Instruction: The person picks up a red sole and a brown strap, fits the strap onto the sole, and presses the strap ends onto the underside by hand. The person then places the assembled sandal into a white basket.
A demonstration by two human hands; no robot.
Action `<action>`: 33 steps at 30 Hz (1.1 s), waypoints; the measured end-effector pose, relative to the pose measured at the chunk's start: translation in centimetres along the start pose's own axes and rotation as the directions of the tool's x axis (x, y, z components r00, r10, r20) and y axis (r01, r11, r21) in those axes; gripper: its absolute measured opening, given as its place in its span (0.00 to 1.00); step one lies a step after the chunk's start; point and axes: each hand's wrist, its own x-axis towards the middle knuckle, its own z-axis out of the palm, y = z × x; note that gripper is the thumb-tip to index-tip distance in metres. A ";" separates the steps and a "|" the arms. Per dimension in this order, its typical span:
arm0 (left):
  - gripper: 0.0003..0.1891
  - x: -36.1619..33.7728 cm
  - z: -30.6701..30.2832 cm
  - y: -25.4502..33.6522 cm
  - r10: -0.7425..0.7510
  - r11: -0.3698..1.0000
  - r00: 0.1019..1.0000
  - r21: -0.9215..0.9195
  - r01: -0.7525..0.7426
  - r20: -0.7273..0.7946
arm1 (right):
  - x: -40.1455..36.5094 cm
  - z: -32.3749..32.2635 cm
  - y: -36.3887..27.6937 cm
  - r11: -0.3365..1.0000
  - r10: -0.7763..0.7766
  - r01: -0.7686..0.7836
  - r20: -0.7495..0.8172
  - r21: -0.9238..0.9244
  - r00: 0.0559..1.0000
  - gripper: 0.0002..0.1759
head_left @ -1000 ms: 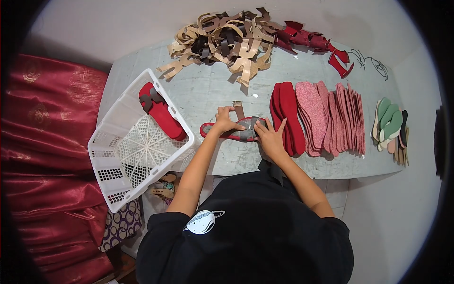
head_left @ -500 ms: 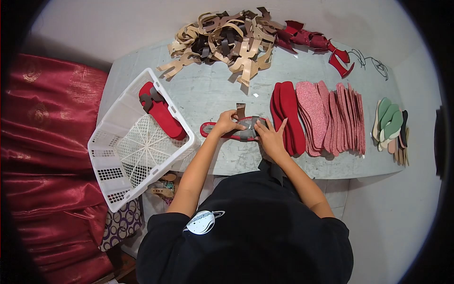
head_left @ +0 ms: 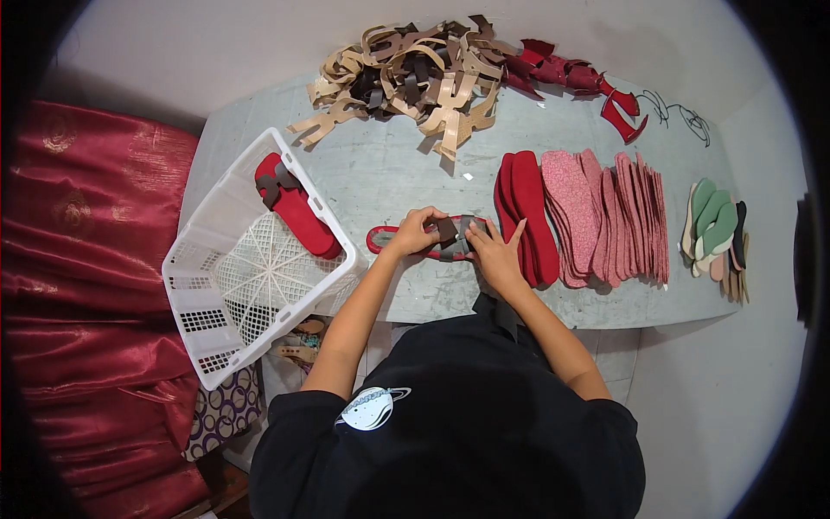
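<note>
A sole with a red edge and grey underside [head_left: 383, 240] lies across the table in front of me. Dark strap ends are folded over its right part. Between its fingers my left hand [head_left: 415, 233] pinches a brown strap end [head_left: 447, 229], bent over the sole. My right hand [head_left: 497, 255] presses on the strap ends at the sole's right end, its thumb and index finger near each other and other fingers spread. Right beside it stand red soles [head_left: 527, 221].
A white basket [head_left: 324, 285] holding a red slipper [head_left: 303, 216] is at left. Straps [head_left: 450, 104] are heaped at the back, beside red straps [head_left: 571, 76]. Pink soles [head_left: 575, 208] and green soles [head_left: 711, 221] stand to the right on the table [head_left: 380, 177].
The brown strap end, upright behind the sole before, is now folded down over it. My left hand has taken hold of it; my right hand has barely moved.
</note>
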 end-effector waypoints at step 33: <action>0.18 -2.9 1.8 2.2 0.611 0.540 0.788 0.684 -0.489 0.081 | -0.6 0.8 0.3 0.999 0.008 -0.006 -0.039 0.038 0.999 0.26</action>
